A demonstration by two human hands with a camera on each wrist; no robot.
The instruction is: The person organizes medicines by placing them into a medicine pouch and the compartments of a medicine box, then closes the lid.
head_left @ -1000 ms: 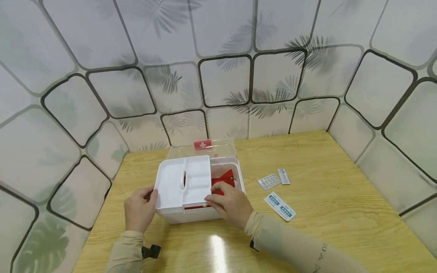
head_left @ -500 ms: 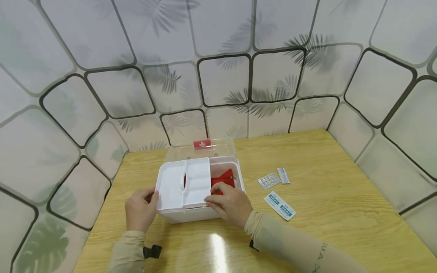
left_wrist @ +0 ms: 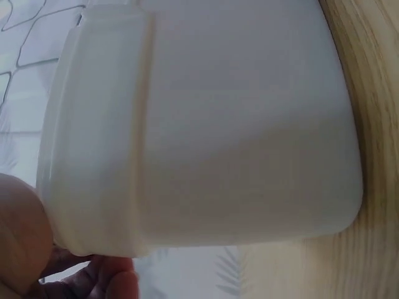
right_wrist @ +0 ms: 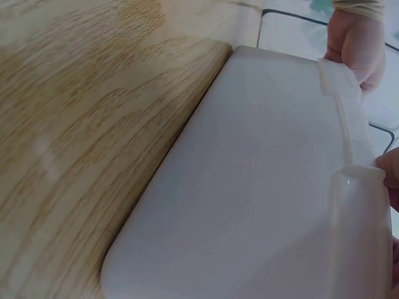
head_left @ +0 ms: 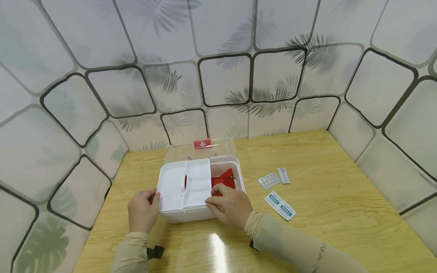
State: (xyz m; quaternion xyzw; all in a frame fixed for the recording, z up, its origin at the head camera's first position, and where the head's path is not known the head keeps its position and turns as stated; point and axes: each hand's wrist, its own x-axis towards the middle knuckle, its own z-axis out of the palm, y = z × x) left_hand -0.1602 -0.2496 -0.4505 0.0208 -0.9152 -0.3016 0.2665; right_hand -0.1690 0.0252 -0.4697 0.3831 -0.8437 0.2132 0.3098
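Observation:
A white box [head_left: 189, 217] stands on the wooden table, its clear lid [head_left: 179, 152] with a red cross label swung back behind it. Across the left and middle of the box lies a white tray [head_left: 198, 178] with a slotted handle. My left hand [head_left: 143, 211] holds the tray's left front corner, thumb and fingers at the rim in the left wrist view [left_wrist: 25, 237]. With thumb and fingers, my right hand [head_left: 233, 204] pinches the tray's right front corner. Beyond that edge, a red zippered pouch [head_left: 224, 178] shows inside the box. The box's front wall [right_wrist: 249, 168] fills much of the right wrist view.
Right of the box lie a blister pack [head_left: 269, 181] of pills, a small white-and-blue sachet [head_left: 283, 176] and a larger white packet [head_left: 280, 206] with teal print. A patterned wall covering [head_left: 225, 79] rises behind the table [head_left: 324, 178].
The tray's front edge has come down onto the box rim, covering the red strip seen there before. My left hand has shifted slightly right and down with it; the right hand barely moved.

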